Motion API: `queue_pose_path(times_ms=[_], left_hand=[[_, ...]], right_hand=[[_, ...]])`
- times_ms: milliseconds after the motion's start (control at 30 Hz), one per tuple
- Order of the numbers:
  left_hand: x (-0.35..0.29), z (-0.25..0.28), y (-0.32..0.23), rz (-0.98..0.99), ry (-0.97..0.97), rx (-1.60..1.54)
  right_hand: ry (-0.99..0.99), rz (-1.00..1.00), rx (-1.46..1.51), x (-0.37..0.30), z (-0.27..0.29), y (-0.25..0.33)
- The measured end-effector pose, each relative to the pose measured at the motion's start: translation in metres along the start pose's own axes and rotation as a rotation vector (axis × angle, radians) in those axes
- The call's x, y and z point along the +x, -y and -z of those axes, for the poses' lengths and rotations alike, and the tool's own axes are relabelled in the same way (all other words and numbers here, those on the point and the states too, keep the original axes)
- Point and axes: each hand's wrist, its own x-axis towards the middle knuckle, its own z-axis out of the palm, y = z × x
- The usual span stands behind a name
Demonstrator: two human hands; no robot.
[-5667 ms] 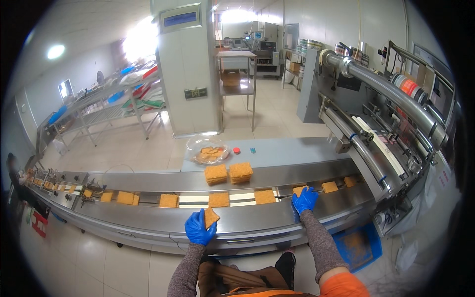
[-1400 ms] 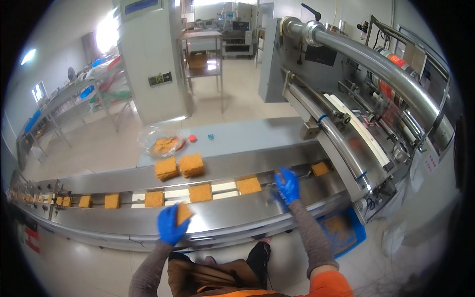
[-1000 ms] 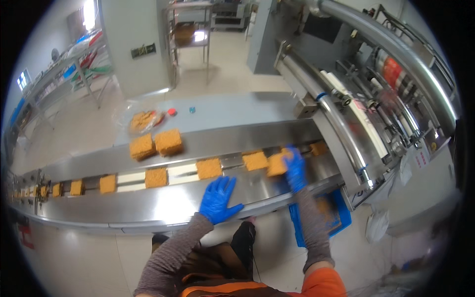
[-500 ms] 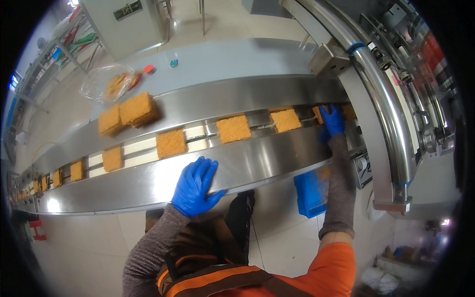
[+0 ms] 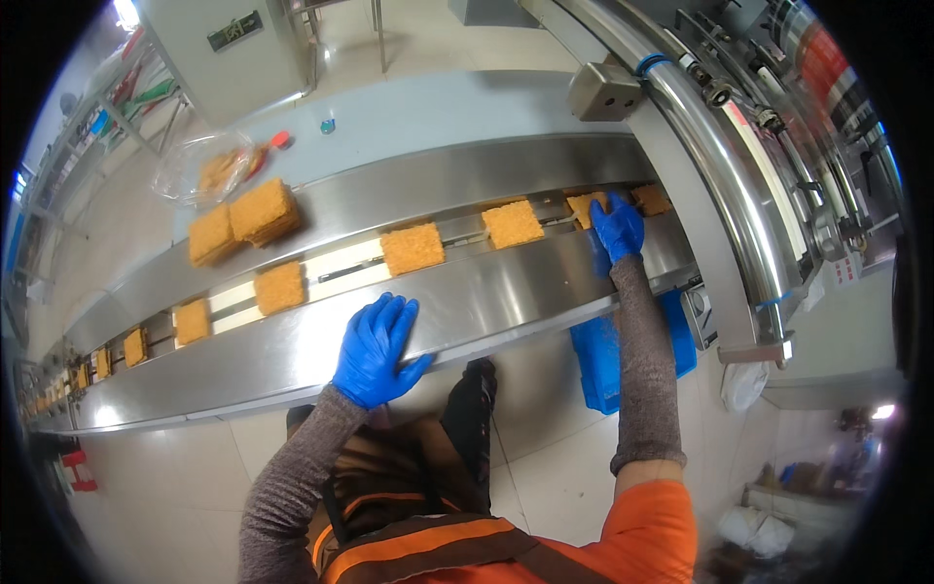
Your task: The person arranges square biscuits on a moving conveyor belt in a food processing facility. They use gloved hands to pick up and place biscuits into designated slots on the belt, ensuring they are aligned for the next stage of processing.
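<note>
Left hand (image 5: pixel 376 352) moved onto steel ledge (image 5: pixel 477 300), emptied, right hand (image 5: pixel 619 228) touching golden square (image 5: pixel 582 206)

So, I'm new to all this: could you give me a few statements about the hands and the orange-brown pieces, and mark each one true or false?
1. The left hand and the right hand both wear blue gloves. True.
2. The right hand is at a square orange-brown piece in the channel. True.
3. The left hand holds a piece too. False: it is empty, palm down at the near steel strip.
4. A clear plastic bag lies beyond the two stacks of pieces. True.
5. Those stacks sit on the near side of the channel. False: they are on its far side.
</note>
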Motion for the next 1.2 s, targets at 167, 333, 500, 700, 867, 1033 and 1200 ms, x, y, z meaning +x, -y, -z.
queue_pose_path(times_ms=[167,333,500,700,867,1033,1200], left_hand=[[-0.001,0.003,0.002,-0.017,0.001,-0.005],[-0.001,0.002,0.001,-0.011,-0.028,-0.037],[-0.005,0.001,0.0,-0.021,-0.058,-0.072],[-0.006,0.002,0.0,-0.037,-0.062,-0.075],[-0.012,-0.002,0.003,-0.031,-0.087,-0.053],[-0.007,0.007,-0.005,0.011,-0.049,-0.12],[-0.014,0.005,-0.005,0.125,-0.21,-0.127]], right_hand=[[0.094,-0.066,-0.264,0.016,0.0,-0.01],[-0.123,-0.104,-0.132,0.042,-0.025,-0.084],[-0.634,-0.478,0.67,0.037,-0.034,-0.132],[-0.485,-0.478,0.749,-0.015,-0.019,-0.117],[-0.255,-0.247,0.492,-0.084,-0.014,-0.014],[-0.304,0.128,0.538,-0.157,-0.006,0.119],[-0.244,0.411,0.383,-0.211,-0.004,0.233]])
